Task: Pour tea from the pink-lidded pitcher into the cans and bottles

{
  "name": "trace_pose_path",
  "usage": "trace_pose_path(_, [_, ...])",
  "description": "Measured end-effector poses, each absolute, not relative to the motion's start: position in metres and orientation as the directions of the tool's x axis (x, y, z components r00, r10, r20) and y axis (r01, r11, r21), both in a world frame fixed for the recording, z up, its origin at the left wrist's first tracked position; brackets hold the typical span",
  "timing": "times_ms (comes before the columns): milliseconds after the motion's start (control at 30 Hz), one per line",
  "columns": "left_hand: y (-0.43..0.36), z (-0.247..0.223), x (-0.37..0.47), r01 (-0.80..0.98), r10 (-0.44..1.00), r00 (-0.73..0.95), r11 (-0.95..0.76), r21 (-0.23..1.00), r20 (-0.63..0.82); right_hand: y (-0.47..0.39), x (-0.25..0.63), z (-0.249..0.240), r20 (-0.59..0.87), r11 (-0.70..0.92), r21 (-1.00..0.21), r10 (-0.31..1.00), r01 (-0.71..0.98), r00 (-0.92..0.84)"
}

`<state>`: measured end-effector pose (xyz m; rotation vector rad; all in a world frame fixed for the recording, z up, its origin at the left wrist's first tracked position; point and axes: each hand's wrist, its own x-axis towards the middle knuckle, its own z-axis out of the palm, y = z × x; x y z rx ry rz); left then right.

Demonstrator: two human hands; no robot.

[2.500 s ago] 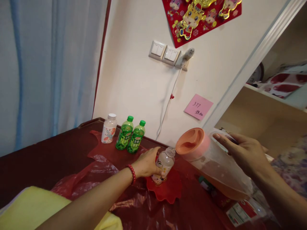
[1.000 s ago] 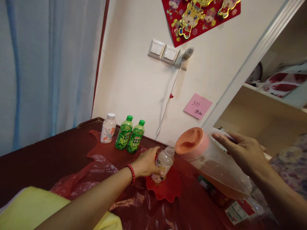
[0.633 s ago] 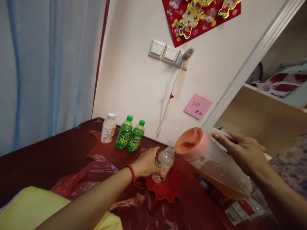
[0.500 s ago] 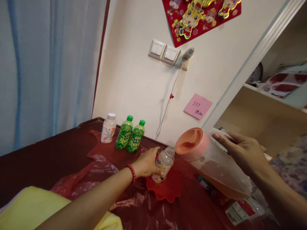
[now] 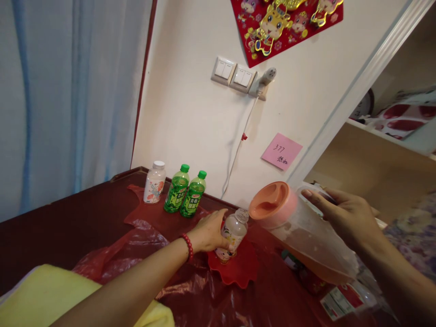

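My left hand, with a red bead bracelet at the wrist, is closed round a clear printed bottle. That bottle has no cap and stands tilted in view on a red scalloped dish. In my right hand is the handle of a translucent pitcher with an orange lid. The pitcher leans left, its lid edge close beside the bottle's mouth. Brownish liquid lies along its lower side; I cannot make out a stream at the spout.
Two green drink bottles and a white-capped printed bottle stand near the wall. Crumpled red plastic covers part of the dark table. A yellow cloth lies at front left. Labelled containers sit below the pitcher.
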<state>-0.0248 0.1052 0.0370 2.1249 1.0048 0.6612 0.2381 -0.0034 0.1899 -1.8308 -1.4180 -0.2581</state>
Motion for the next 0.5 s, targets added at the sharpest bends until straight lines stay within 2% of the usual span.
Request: trace_pose_path(500, [0.1035, 0.0398, -0.0242, 0.466, 0.815, 0.564, -0.448, 0.763, 0.134, -0.0042, 0.2393, 0.1904, 0.589, -0.074, -0.445, 0.726, 0.893, 0.354])
